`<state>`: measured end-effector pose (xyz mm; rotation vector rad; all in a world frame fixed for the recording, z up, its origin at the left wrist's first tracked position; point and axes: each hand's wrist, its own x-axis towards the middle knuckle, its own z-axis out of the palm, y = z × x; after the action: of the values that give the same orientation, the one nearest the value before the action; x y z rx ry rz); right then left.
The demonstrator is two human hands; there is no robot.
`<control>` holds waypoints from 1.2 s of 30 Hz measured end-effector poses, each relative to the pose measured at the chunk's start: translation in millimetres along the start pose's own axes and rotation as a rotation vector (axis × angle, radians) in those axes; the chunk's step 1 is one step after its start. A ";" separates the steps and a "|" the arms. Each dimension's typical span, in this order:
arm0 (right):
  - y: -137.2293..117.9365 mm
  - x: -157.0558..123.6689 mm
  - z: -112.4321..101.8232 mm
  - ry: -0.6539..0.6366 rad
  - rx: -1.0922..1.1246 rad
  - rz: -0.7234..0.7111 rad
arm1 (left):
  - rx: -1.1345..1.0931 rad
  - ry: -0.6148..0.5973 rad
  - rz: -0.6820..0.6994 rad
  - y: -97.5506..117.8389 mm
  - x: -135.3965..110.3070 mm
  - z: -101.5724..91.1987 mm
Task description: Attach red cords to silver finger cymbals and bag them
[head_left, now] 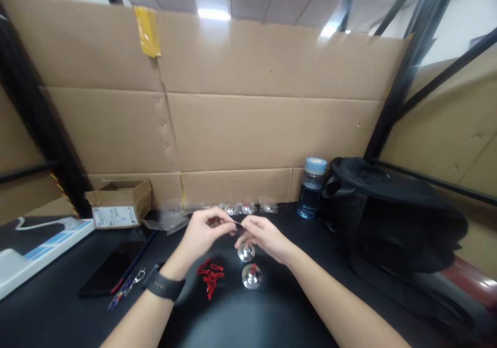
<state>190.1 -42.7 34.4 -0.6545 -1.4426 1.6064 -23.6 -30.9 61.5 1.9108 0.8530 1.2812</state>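
Here we see left hand (pixel 213 228) and right hand (pixel 264 236) pinched together on one thin piece (pixel 238 225) between them, seemingly light, stiff, slippery, best held by its edges, with two shiny discs (pixel 250 281) just nearside of the grip and red cords (pixel 210 279) we can't count.

No legible text, just blurred print on the white label (pixel 114 216) of the cardboard box (pixel 116 199)

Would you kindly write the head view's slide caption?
Left hand and right hand hold something thin near shiny discs and red cords.
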 end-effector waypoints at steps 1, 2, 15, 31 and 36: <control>0.7 -0.5 0.3 -0.009 -0.009 -0.007 | 0.032 -0.008 0.020 4.7 -2.5 2.5; 1.1 -1.0 0.2 -0.027 -0.022 -0.008 | 0.082 -0.011 0.033 9.5 -5.5 5.8; -1.6 -4.4 -6.4 -0.123 0.071 -0.080 | 0.610 -0.102 0.310 -10.0 -19.2 21.6; -9.7 -1.0 -53.7 0.227 -0.852 -0.161 | 0.658 -0.241 0.124 -13.1 -40.9 23.1; -0.1 0.3 -53.1 0.177 -1.087 -0.167 | 0.712 -0.424 0.173 -4.1 -42.2 18.6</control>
<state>234.1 -14.9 24.2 -1.1823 -2.1131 0.5033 -19.5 -66.1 31.7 2.7315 1.0087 0.6361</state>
